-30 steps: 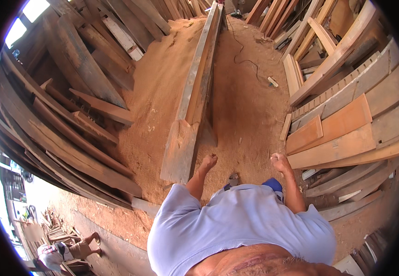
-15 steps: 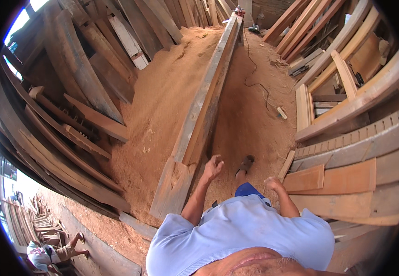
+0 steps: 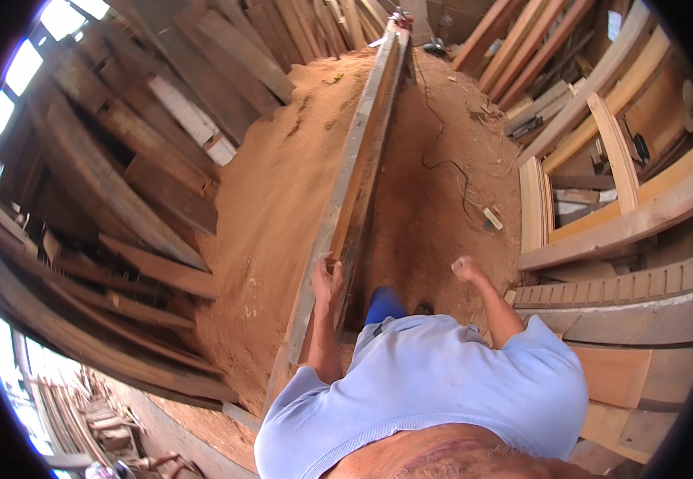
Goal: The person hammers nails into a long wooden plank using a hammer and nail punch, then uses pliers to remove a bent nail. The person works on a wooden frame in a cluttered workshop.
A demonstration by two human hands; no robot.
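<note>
My left hand (image 3: 327,277) hangs over the long wooden beam (image 3: 348,180), its fingers loosely bent and apart, with nothing in them. Whether it touches the beam's edge I cannot tell. On the other side, my right hand (image 3: 465,269) is held above the sawdust-covered floor, curled into a loose fist with nothing seen in it. The beam runs from beside my left arm away to the far end, where a small red and metal object (image 3: 401,19) sits on it.
Sawdust (image 3: 283,176) covers the floor on both sides. A dark cord (image 3: 450,163) leads to a pale power strip (image 3: 493,218). Planks (image 3: 107,188) lean along the left; wooden frames (image 3: 622,227) and a slotted board (image 3: 618,286) stand right. Another person (image 3: 167,465) is partly visible at lower left.
I have moved forward along the beam. My left hand has gone from beside the beam's near end to over it, and my right hand has swung forward. The other person has slipped toward the lower edge.
</note>
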